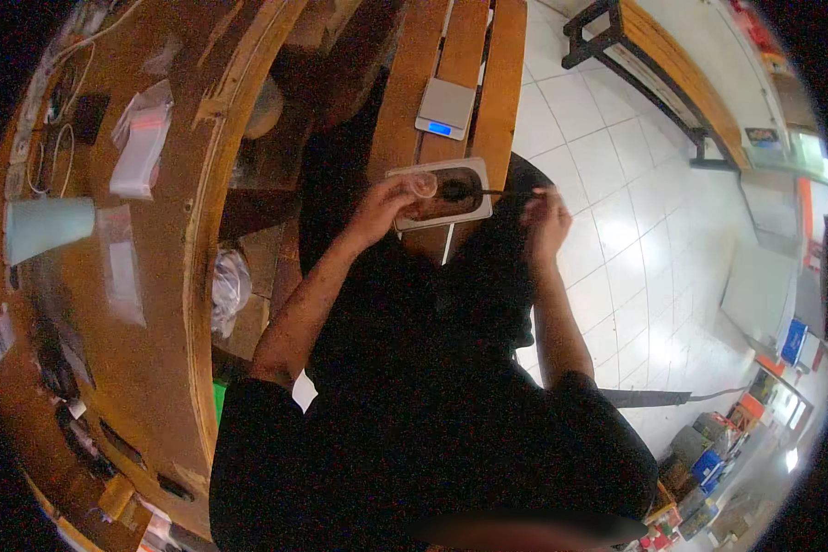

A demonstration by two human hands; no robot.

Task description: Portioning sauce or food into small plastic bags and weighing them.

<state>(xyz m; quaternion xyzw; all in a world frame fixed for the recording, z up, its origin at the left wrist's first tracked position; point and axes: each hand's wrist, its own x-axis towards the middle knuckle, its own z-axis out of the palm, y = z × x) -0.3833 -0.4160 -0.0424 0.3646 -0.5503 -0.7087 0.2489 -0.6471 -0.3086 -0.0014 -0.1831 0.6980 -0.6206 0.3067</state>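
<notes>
My left hand holds a small clear cup over the left side of a shallow rectangular container. Something dark lies in the container; what it is cannot be made out. Between the fingers of my right hand is the end of a thin dark handle, which reaches left into the container. The far end of that handle blends into the dark contents. Just beyond the container, a flat digital scale with a lit blue display rests on the slatted wooden bench.
A wooden table runs along my left, bearing a pale blue cup, clear plastic bags and cables. Another bench stands across the white tiled floor. Boxes are piled at the lower right.
</notes>
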